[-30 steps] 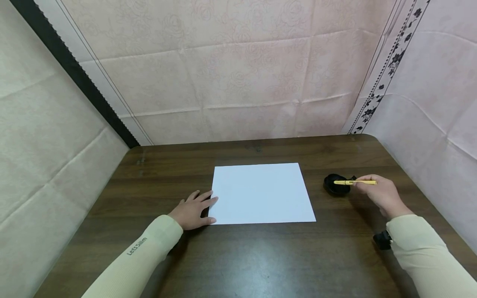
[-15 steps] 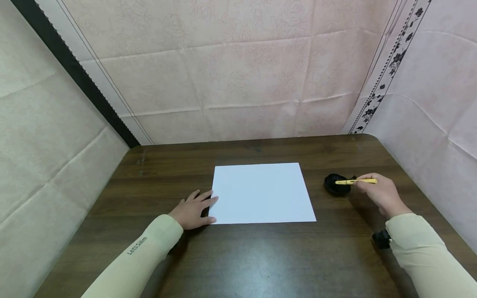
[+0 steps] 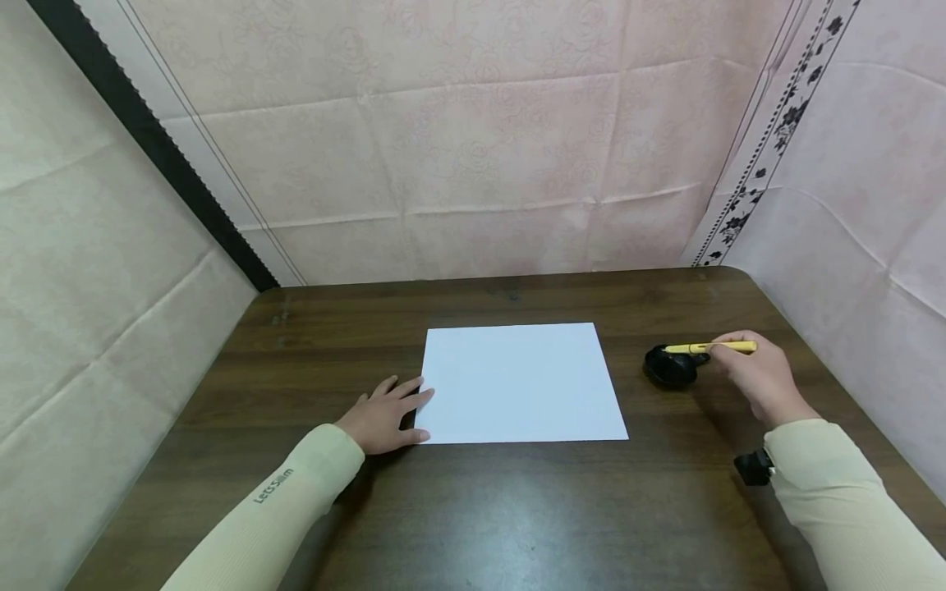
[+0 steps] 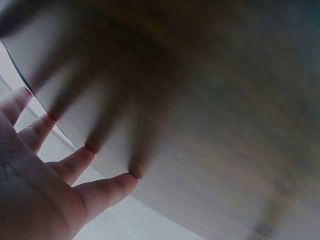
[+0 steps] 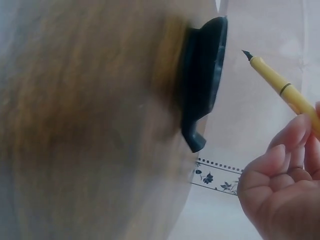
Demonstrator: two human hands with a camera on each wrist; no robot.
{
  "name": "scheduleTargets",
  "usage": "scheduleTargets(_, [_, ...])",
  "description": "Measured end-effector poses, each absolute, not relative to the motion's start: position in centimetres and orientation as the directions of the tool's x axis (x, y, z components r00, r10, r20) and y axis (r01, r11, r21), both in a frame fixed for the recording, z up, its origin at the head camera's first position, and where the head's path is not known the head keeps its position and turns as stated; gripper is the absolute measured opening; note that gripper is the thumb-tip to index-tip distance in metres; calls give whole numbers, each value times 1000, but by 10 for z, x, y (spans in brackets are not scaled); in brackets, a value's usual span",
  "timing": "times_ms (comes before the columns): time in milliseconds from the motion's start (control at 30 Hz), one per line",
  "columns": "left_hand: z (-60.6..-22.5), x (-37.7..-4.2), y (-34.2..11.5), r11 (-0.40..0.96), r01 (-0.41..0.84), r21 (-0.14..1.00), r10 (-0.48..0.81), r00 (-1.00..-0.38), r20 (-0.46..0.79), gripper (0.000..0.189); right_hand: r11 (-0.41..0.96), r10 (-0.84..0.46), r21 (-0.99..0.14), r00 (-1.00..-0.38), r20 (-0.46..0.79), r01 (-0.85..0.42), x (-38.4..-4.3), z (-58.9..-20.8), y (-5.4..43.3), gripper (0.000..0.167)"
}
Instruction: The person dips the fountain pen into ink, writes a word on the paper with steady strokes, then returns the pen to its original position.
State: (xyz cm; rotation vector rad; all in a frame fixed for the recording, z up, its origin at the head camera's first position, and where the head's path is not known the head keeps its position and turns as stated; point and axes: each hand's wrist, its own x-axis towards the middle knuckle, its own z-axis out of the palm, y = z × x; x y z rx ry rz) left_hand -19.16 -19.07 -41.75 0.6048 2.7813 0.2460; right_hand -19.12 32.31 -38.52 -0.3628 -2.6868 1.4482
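My right hand [image 3: 761,377] pinches a yellow brush pen [image 3: 687,348] with a dark pointed tip. In the head view the tip overlaps the far rim of a small black dish [image 3: 671,371] with a short handle. The right wrist view shows the brush pen [image 5: 275,77] apart from the dish [image 5: 205,70], its tip above the rim. A white sheet of paper [image 3: 521,382] lies on the table. With fingers spread, my left hand [image 3: 384,417] rests on its left edge. The left fingertips [image 4: 134,175] press down in the left wrist view.
The brown wooden table [image 3: 517,517] has a rounded far right corner. Pale patterned cloth [image 3: 473,164] hangs behind it and along both sides. A black wrist camera [image 3: 754,467] sits under my right wrist.
My right hand has lifted the brush pen slightly up and away from the dish's middle, a little to the right. My left hand and the paper stay put.
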Motion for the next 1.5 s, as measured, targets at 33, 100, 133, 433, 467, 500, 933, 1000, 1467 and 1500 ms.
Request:
scheduleTargets(33, [-418,-192,-191,898,380,223,428,-872,-237,69,521,238,-837,-970,-47,168,-192,-384,322,28])
scheduleTargets(100, [-418,-192,-191,898,380,223,428,-873,-235,69,501,239,-851,-970,-39,157,-193,-382,320,25])
scheduleTargets(133, [-418,-192,-191,898,380,223,428,-873,-235,69,491,240,-858,-970,-35,152,-194,-381,319,24])
scheduleTargets(433, [-419,-191,-192,897,377,230,427,-872,-238,71,450,225,-886,-974,-8,111,-196,-372,309,20])
scheduleTargets(467, [-419,-191,-192,896,378,232,428,-873,-235,71,444,224,-889,-975,-7,108,-197,-372,308,20])
scheduleTargets(500, [-420,-191,-192,898,374,232,426,-873,-238,72,439,221,-893,-975,-5,104,-197,-371,307,19])
scheduleTargets(933, [-418,-191,-192,901,370,229,420,-875,-240,70,440,160,-896,-987,12,60,-206,-364,293,18])
scheduleTargets(1000, [-418,-191,-192,901,371,227,421,-874,-242,70,432,152,-900,-988,11,56,-207,-364,291,18])
scheduleTargets(1467, [-414,-189,-190,907,358,223,408,-876,-255,70,405,114,-913,-993,-9,54,-213,-362,274,19])
scheduleTargets(1500, [-413,-189,-189,907,358,223,409,-876,-256,70,409,111,-911,-994,-11,56,-213,-362,273,21])
